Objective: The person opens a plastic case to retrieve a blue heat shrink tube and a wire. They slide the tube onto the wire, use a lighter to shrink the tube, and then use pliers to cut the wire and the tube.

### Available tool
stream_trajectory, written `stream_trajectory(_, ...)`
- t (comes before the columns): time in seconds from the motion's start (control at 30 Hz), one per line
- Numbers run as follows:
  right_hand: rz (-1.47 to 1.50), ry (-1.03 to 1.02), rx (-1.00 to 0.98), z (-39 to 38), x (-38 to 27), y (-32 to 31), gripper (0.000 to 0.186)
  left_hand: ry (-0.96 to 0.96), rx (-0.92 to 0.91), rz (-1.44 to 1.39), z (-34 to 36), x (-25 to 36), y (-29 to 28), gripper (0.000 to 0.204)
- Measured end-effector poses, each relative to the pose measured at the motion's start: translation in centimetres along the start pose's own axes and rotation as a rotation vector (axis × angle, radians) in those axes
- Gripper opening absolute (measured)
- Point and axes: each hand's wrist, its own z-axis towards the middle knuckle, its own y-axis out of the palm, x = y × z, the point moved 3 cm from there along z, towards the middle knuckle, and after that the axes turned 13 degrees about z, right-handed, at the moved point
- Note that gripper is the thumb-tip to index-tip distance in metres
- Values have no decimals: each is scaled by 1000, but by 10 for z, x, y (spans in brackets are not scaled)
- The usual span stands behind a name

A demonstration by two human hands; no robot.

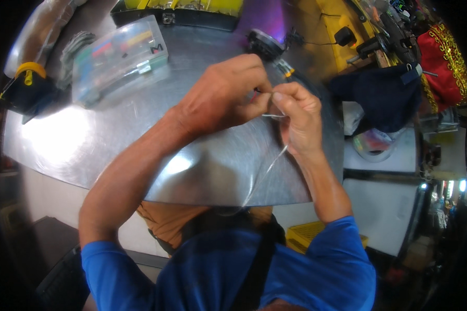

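Observation:
Above the shiny metal table [192, 179], my two hands meet with their fingertips pressed close together. A thin white cord [269, 171] runs from the fingers past my right wrist and down over the table's near edge. My right hand [302, 114] is closed, with thumb and forefinger pinching the cord. My left hand [223, 93] is closed too, its thumb and fingers pinched at the same spot, where a short stretch of cord shows between the hands. A tiny reddish bit shows beneath the left fingers; I cannot make out what it is. The left fingertips are partly hidden.
A clear plastic organizer box [120, 62] with coloured contents lies at the back left, beside a yellow-and-black tool [27, 88]. A black-and-yellow case [176, 18] stands at the far edge. Beyond my hands is a round black device [264, 44]. Dark cloth [381, 98] hangs at right.

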Motion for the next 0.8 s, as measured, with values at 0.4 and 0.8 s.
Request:
stream_trajectory(0.4, -937, -395, -73, 19, -34, -17, 25, -236, -132, -234, -3, -11, 5, 11)
stream_trajectory(0.8, -1497, -192, -45, 18, -50, -64, 25, -250, -195, -242, -1, -10, 1, 12)
